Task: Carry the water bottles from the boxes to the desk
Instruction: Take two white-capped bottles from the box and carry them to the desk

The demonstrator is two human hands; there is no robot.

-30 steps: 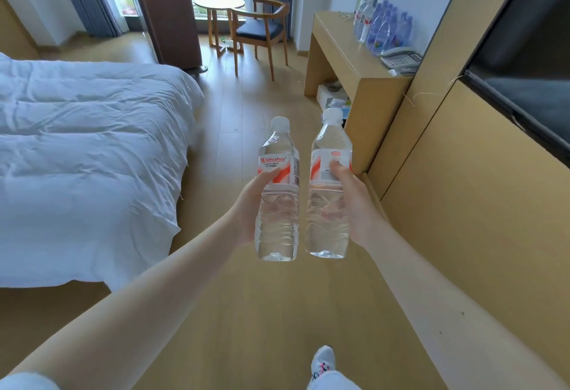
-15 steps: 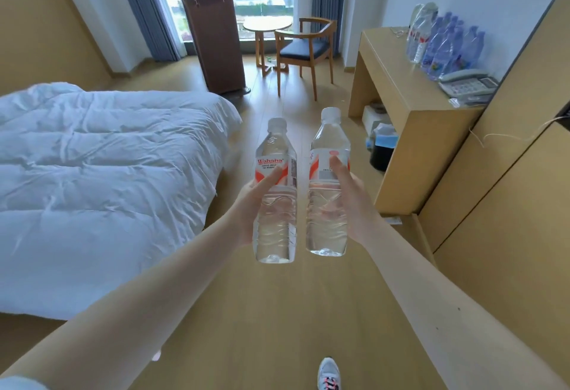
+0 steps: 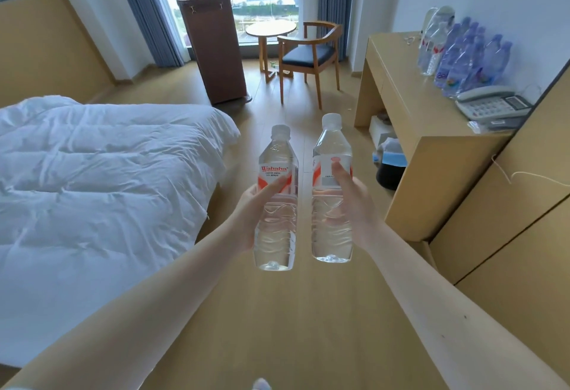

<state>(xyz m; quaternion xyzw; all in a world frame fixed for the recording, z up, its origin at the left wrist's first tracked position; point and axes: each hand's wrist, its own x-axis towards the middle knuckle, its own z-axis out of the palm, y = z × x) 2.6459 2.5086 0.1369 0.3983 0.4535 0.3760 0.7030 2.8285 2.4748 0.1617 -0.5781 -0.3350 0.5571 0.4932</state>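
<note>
I hold two clear water bottles upright in front of me over the wooden floor. My left hand (image 3: 251, 210) grips the left bottle (image 3: 276, 204), which has a red and white label. My right hand (image 3: 354, 204) grips the right bottle (image 3: 331, 155) at its label, thumb pointing up. The light wooden desk (image 3: 410, 112) stands ahead on the right against the wall. Several water bottles (image 3: 462, 56), some blue-tinted, stand in a group at the back of its top.
A bed with a white duvet (image 3: 101, 179) fills the left. A phone (image 3: 490, 105) lies on the desk's near end. A bin (image 3: 390, 167) sits under the desk. A tall brown cabinet (image 3: 212, 47), round table (image 3: 270, 31) and chair (image 3: 308, 56) stand by the window.
I have walked forward along the floor: the desk, its bottles and the window furniture appear closer and larger. Both hands keep the same grip on the two bottles.
</note>
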